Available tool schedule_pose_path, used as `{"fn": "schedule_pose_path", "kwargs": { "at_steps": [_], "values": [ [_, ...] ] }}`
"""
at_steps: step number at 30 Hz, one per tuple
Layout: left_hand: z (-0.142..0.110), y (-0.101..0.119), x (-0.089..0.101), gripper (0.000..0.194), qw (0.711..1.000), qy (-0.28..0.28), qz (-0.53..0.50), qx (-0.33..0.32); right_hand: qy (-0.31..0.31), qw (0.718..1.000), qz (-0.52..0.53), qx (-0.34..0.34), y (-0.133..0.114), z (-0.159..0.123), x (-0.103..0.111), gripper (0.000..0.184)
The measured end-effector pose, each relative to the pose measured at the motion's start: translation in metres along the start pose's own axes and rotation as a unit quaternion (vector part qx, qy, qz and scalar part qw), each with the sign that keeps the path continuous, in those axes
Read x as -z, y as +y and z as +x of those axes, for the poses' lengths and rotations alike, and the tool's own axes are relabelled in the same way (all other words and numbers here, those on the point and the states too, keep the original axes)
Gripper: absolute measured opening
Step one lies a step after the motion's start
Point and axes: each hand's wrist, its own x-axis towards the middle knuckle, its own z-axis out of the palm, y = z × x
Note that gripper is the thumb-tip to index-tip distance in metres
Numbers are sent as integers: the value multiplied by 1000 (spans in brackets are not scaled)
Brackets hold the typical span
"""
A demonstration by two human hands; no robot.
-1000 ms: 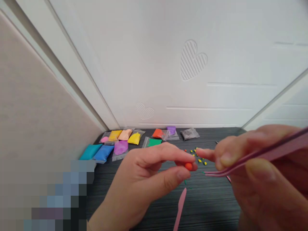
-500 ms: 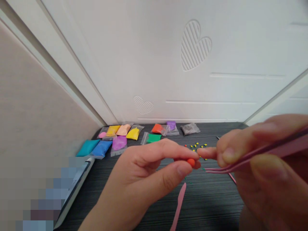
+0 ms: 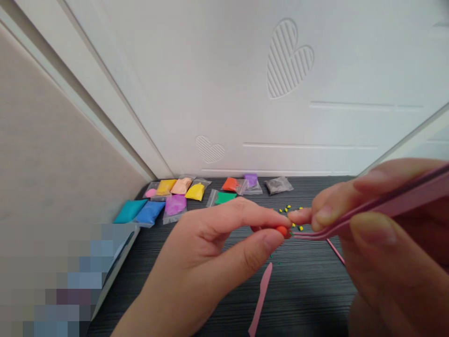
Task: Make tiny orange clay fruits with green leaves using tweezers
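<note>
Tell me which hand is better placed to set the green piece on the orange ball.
Probably the right hand: it holds the pink tweezers, with the green piece at their tips, beside the orange ball. The left hand is busy pinching that ball.

1 head-worn camera is looking forward and down at close range over 2 hands (image 3: 217, 255) between 4 and 6 o'clock, facing the dark surface (image 3: 308, 285) and, at 12 o'clock, a white panel (image 3: 224, 79).
</note>
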Motion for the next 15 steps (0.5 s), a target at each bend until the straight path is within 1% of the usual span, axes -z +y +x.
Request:
{"fn": "schedule_pose_path", "kwargs": {
  "at_steps": [2,4,9,12,15],
  "values": [
    [0,0,1,25,1000,-4,-1,5,-10,1000,1,13,1,0,0,29],
    [1,1,0,23,1000,-4,-6,10,-1,1000,12,13,1,0,0,28],
    [1,2,-3,20,999,24,-30,28,32,995,91,-11,-1,0,0,26],
    [1,3,-4,19,998,29,-41,39,24,989,142,-16,0,-2,-1,28],
    [1,4,-5,16,997,27,-52,48,30,986,160,-23,1,-3,-3,28]
  ]
}}
